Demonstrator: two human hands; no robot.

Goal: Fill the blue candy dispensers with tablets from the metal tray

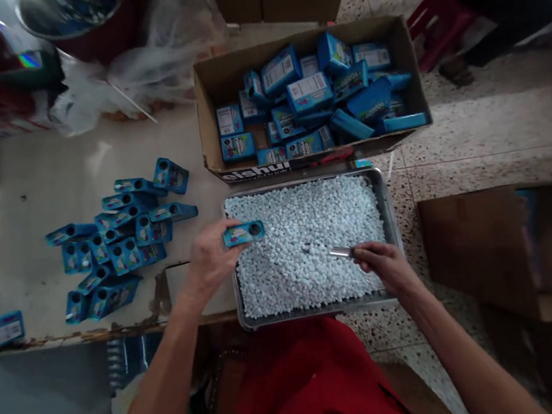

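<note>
Holding a small blue box (238, 234) over the left part of a metal tray (388, 207), my left hand (212, 254) has its fingers closed around one end, while my right hand (380, 260) pinches a small metal scoop (339, 252) above the white pellets (297, 280). An open carton (207, 96) full of blue boxes hems in the tray's far side, and to the left more blue boxes (125, 240) crowd the table (28, 182). Beyond them sits a crumpled plastic bag (173, 42); at right, a cardboard box (480, 252) stands below table level, and a person (499, 0) is near a red stool (437, 17). On the carton's front I can read "eishu", the word partly cut off; the print on my box is too small to make out. My box has a round dark hole toward its right end and white-and-green print, and the pellets are pale, small and heaped loosely.
</note>
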